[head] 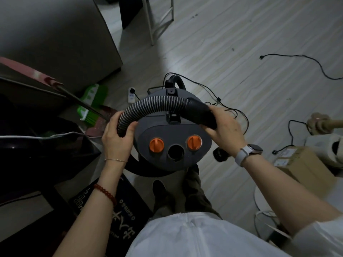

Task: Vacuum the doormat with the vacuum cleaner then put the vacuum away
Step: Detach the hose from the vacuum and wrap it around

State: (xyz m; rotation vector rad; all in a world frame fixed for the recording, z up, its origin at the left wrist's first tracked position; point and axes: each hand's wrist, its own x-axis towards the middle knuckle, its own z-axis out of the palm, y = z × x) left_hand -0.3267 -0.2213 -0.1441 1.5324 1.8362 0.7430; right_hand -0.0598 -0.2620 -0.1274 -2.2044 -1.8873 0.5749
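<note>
Head view: both hands gripped the hose (154, 103) over the vacuum (172, 134).
Left hand (116, 140) and right hand (227, 127) curled round it; doormat (118, 203) lay underfoot, storing seemingly unfinished.

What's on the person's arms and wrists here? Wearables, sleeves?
Both forearms are bare, with white sleeves showing only near the bottom corners. The left hand has a thin silver bracelet at the wrist and a red beaded bracelet further up the forearm. The right hand has a smartwatch with a dark face on a white band.
</note>
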